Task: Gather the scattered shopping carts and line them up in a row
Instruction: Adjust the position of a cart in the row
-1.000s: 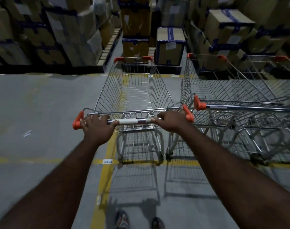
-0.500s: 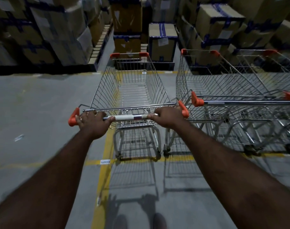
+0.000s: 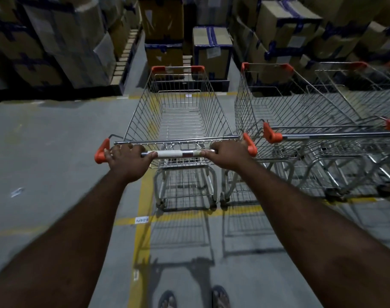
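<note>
An empty wire shopping cart with orange corner caps stands straight ahead of me on the grey floor. My left hand grips the left end of its handle bar. My right hand grips the right end. Close beside it on the right stands a second cart, its orange handle end almost level with mine. Further right, part of a third cart runs out of view.
Stacked cardboard boxes on pallets wall the far side; a box sits just beyond my cart's front. Yellow floor lines cross under the rear wheels. Open grey floor lies to the left. My sandalled feet show below.
The cart and both hands sit a little further from me and higher in view; its front has closed on the boxes ahead, alongside the right-hand cart. My grip is unchanged.
</note>
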